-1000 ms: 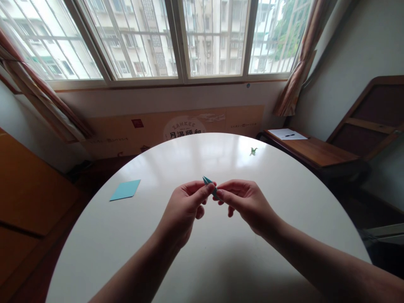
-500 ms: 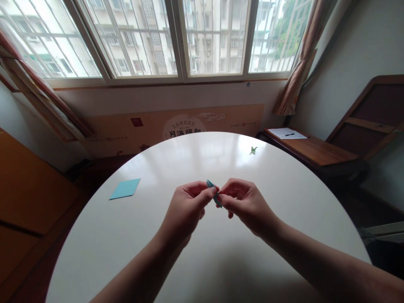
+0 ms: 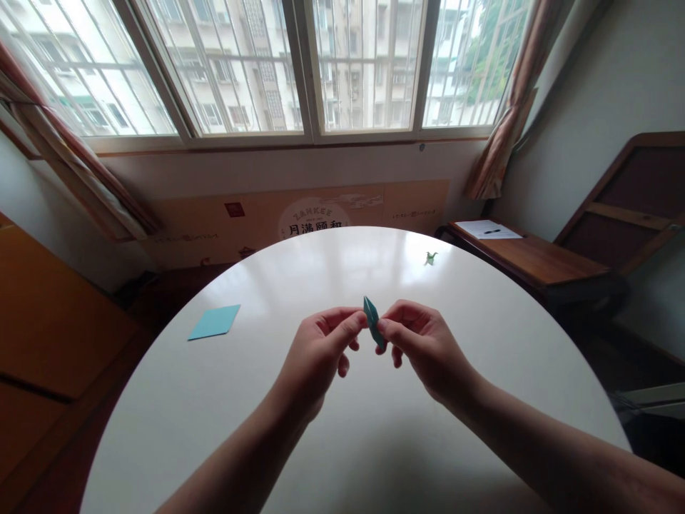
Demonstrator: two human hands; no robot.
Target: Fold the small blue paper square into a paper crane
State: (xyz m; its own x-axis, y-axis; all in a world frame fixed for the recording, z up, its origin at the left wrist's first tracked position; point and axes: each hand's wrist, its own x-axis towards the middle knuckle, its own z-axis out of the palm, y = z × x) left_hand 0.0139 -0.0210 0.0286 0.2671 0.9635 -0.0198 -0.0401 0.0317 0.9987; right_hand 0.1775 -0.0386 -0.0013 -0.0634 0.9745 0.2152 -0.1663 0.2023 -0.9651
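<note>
A small folded teal paper (image 3: 372,320), narrow and pointed at the top, is held above the table between my two hands. My left hand (image 3: 324,346) pinches its left edge with thumb and forefinger. On the opposite side, my right hand (image 3: 420,339) grips the lower right part between thumb and fingers. The paper stands nearly upright, leaning slightly left at its tip; the fingers cover parts of its edges. Flat on the table at the left lies a square of teal paper (image 3: 215,322). A small green folded paper figure (image 3: 430,258) sits toward the far right.
The round white table (image 3: 342,442) spreads under my hands. Beyond its right edge stands a wooden side table (image 3: 561,258) bearing a white sheet (image 3: 486,228) and a pen (image 3: 491,230). A barred window (image 3: 364,64) and curtains (image 3: 500,135) are behind.
The folded paper has turned more upright and shifted a little right. My fingers have changed their hold, the left ones now at its edge. The square and green figure stay put.
</note>
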